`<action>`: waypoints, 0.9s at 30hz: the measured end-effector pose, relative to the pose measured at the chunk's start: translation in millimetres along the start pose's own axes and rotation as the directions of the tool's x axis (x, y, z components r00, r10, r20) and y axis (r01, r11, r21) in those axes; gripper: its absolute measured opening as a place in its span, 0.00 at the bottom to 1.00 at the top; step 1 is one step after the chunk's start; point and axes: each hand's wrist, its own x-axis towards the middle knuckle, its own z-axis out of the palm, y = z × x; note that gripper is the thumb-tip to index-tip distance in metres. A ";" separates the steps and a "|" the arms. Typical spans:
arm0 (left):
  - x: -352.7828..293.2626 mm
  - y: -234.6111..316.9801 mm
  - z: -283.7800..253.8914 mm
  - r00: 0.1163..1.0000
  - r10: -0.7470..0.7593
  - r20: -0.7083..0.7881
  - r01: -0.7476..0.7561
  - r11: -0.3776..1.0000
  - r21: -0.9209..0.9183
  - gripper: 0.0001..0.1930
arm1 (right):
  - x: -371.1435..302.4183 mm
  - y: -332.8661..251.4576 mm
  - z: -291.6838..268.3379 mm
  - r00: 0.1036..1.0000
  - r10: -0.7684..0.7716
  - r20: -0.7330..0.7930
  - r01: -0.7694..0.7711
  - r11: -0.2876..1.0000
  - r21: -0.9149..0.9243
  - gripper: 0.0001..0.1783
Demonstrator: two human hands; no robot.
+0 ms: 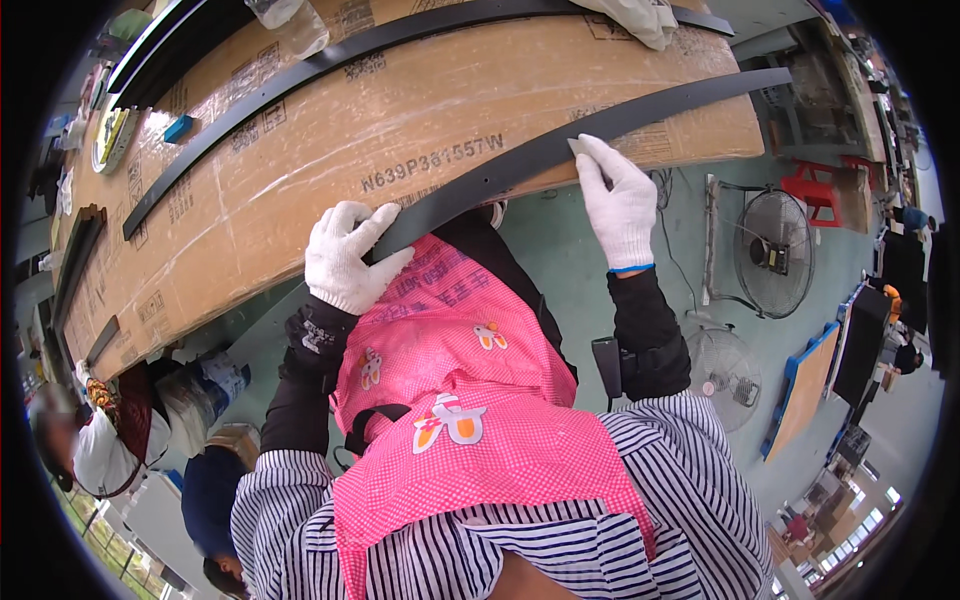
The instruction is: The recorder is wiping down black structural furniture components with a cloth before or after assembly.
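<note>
Both gloved hands are working one long black strip (560, 145) that's lying along the near edge of the cardboard-covered table (300, 190). The left hand (345, 258) is curling over its lower end, and the right hand (618, 200) is pressing flat further up, maybe pinching something small and white, hard to tell.

The long strip (560, 145) looks dark and matt. The bench (300, 200) is covered in brown cardboard. Both gloves are white knitted cloth.
</note>
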 end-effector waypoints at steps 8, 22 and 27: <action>-0.5 -0.4 -0.3 1.000 0.012 -0.014 -0.012 1.000 -0.011 0.29 | 11.3 15.6 -10.3 0.999 -0.016 0.047 0.017 0.999 -0.029 0.14; 2.0 0.4 -0.3 1.000 0.000 0.004 0.000 1.000 -0.023 0.29 | 8.5 19.1 -11.1 0.998 -0.051 0.035 0.052 0.998 -0.032 0.14; 0.9 0.0 0.7 1.000 -0.003 0.000 0.003 1.000 -0.025 0.29 | 7.4 19.9 -9.8 0.999 -0.048 0.010 0.048 0.999 -0.024 0.14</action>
